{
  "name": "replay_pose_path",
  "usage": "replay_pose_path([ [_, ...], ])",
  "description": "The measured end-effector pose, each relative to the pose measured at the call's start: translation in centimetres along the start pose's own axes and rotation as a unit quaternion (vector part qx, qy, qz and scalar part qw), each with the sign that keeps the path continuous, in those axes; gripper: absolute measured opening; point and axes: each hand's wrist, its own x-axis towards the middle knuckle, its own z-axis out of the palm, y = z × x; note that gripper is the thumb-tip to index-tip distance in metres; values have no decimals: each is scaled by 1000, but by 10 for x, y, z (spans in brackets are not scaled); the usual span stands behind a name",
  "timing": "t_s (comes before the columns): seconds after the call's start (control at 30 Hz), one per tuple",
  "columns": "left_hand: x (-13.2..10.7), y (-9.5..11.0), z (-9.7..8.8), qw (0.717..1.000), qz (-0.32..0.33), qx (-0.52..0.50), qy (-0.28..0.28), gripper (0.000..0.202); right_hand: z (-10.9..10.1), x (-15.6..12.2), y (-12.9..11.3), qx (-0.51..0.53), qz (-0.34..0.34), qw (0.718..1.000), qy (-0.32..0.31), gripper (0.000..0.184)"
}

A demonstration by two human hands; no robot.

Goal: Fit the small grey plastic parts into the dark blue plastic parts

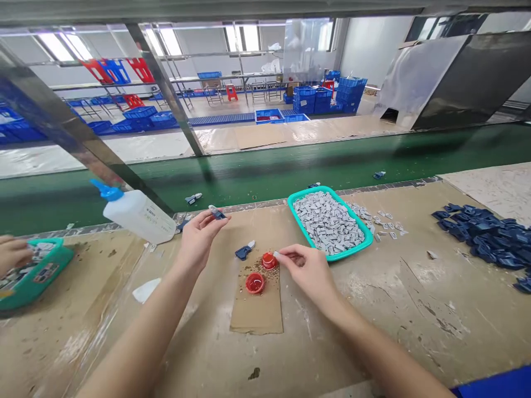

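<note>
My left hand (196,239) is raised over the bench, its fingers closed on a dark blue plastic part (218,213) with a light grey tip. Between thumb and fingertips, my right hand (306,267) pinches a small grey plastic piece (279,255) at the rim of a red cap (269,261). A second red cap (254,283), with shiny red inside, sits just in front on a cardboard strip (256,318). Another dark blue part (244,252) with a pale tip lies between my hands. Beyond my right hand stands a turquoise tray (365,242) full of small grey pieces (327,221).
A white squeeze bottle (139,215) with a blue nozzle leans at the left. Dark blue parts (489,235) are heaped at the right. Behind runs a green conveyor belt (257,171) carrying a few parts. Another person's hand (12,254) reaches into a green basket (41,276) at far left.
</note>
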Motion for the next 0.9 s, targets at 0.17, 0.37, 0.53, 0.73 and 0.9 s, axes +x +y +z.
replay_pose_path([
  [0.17, -57, 10, -5, 998, -27, -34, 52, 39, 11, 7, 11, 96, 75, 992, -34, 19],
  [0.37, -85, -1, 1, 989, -56, -55, 127, 38, 15, 10, 12, 98, 84, 991, -45, 27],
  [0.53, -86, -9, 2, 989, -86, -98, 72, 41, 14, 10, 11, 109, 90, 988, -57, 27],
  [0.73, -94, -8, 13, 992, -68, -110, 3, 35, 4, 5, -5, 177, 112, 975, -70, 29],
  [0.9, -103, -6, 22, 990, -88, -98, -45, 30, 1, -1, -21, 213, 102, 969, -75, 25],
])
